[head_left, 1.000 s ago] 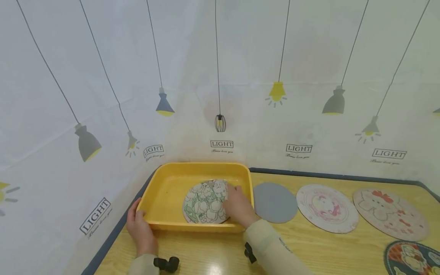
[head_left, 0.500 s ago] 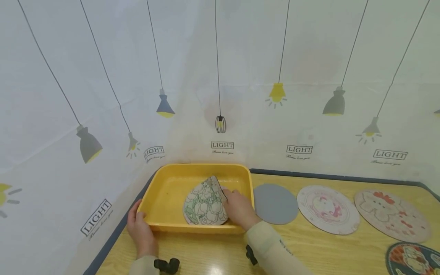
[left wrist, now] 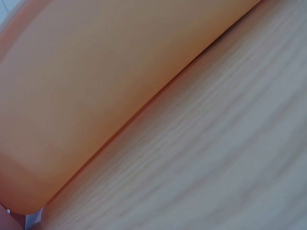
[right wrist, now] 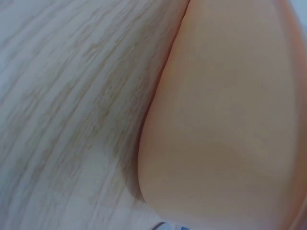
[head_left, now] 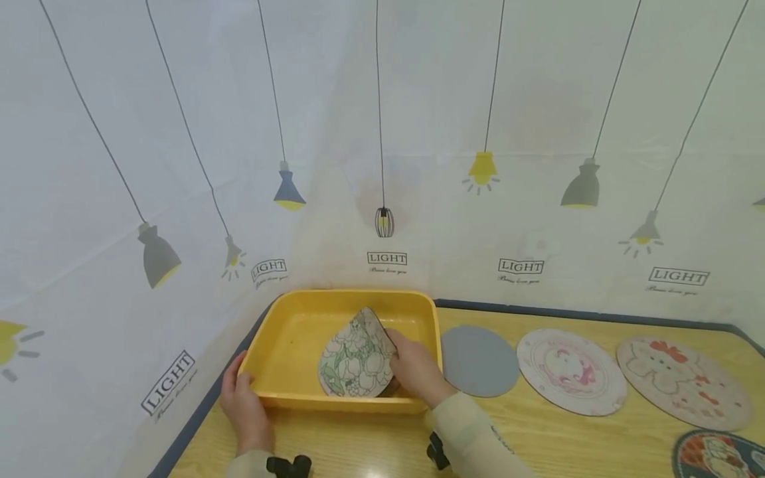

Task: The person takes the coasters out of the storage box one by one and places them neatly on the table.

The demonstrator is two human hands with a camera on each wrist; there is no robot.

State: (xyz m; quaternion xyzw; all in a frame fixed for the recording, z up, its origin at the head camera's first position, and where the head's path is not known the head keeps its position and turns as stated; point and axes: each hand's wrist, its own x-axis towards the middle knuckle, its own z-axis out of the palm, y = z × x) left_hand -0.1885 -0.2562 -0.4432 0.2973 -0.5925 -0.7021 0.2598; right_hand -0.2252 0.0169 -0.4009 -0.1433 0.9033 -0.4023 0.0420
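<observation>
In the head view, a yellow plastic tray (head_left: 287,352) stands on the wooden table, and a round mat (head_left: 352,362) printed with pale flowers and green leaves sits inside it, right of the middle. My right hand (head_left: 418,368) reaches over the front right of the tray and pinches the mat's right edge, which is raised and bent so the top comes to a point. At the front left corner, my left hand (head_left: 246,408) grips the tray's rim, thumb over the edge. Both wrist views are filled by the tray's outer wall (left wrist: 96,96) and wood grain.
Right of the tray lie a plain grey round mat (head_left: 481,360), a white and pink one (head_left: 570,372) and a pink one with a red bow (head_left: 681,382). A dark patterned mat (head_left: 717,455) is cut off at the lower right. Printed wall sheets (head_left: 442,219) enclose the table.
The flowered mat lay flat in the tray; its right side has since been lifted and folded toward the left by my right hand. My left hand has kept its hold.
</observation>
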